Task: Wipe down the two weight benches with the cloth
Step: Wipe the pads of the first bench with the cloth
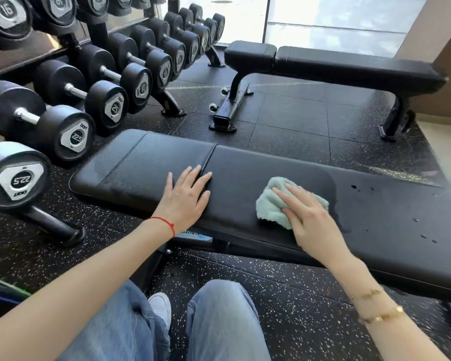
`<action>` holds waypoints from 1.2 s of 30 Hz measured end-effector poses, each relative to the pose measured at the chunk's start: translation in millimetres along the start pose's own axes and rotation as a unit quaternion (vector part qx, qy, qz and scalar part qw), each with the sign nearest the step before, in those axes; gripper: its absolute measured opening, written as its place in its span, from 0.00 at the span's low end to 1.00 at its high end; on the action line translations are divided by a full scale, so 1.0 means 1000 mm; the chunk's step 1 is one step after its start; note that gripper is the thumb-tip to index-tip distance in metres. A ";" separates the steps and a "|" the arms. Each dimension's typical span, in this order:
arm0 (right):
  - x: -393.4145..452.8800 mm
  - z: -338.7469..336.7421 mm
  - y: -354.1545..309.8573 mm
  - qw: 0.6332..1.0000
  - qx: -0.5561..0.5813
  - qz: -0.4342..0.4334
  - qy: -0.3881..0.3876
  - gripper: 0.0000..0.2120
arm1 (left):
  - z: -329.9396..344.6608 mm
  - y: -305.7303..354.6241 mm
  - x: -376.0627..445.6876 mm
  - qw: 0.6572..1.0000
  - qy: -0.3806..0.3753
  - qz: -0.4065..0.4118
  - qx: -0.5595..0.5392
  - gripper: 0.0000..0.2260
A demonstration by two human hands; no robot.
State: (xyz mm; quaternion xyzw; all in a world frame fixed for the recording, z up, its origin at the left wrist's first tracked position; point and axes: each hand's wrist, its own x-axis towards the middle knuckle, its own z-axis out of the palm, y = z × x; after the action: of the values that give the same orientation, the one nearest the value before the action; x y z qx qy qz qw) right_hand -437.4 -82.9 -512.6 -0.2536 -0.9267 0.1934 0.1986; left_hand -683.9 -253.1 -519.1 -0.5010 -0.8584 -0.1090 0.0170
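1. My right hand point(311, 220) is pressing flat, fingers straight, on a bunched mint-green terry cloth point(274, 204) lying on the near bench point(146, 165), just right of the seam between its two pads.
2. My left hand point(186, 196) is resting open, palm down, its fingertips reaching over that seam.
3. The near bench's black vinyl is looking smooth and stitched; a damp sheen and droplets are showing right of the cloth.
4. Its right end is running out of view.
5. The far bench point(349, 66), flat and black on a steel frame, is standing well apart across speckled rubber floor point(292, 121).
6. A dumbbell rack point(71, 97) is crowding the near bench's left end.
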 end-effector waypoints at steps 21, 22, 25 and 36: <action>-0.006 0.002 -0.011 0.998 0.005 -0.042 -0.037 0.21 | 0.002 0.003 0.003 0.999 0.023 -0.003 -0.035 0.22; -0.006 -0.002 -0.002 0.999 0.003 -0.024 -0.026 0.21 | 0.002 0.002 0.004 0.999 0.025 -0.002 -0.037 0.22; 0.016 -0.009 0.027 0.999 -0.025 0.033 0.009 0.21 | 0.002 0.003 0.004 0.999 0.021 -0.003 -0.037 0.22; 0.104 0.017 0.017 0.999 -0.038 0.034 -0.019 0.20 | 0.006 0.024 0.011 0.999 0.008 0.003 -0.037 0.23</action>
State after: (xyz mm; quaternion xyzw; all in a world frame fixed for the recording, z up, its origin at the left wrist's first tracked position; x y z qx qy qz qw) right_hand -521.0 -17.2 -506.5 -0.2883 -0.9279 0.1700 0.1642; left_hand -668.0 -231.0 -519.1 -0.5026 -0.8523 -0.1446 0.0060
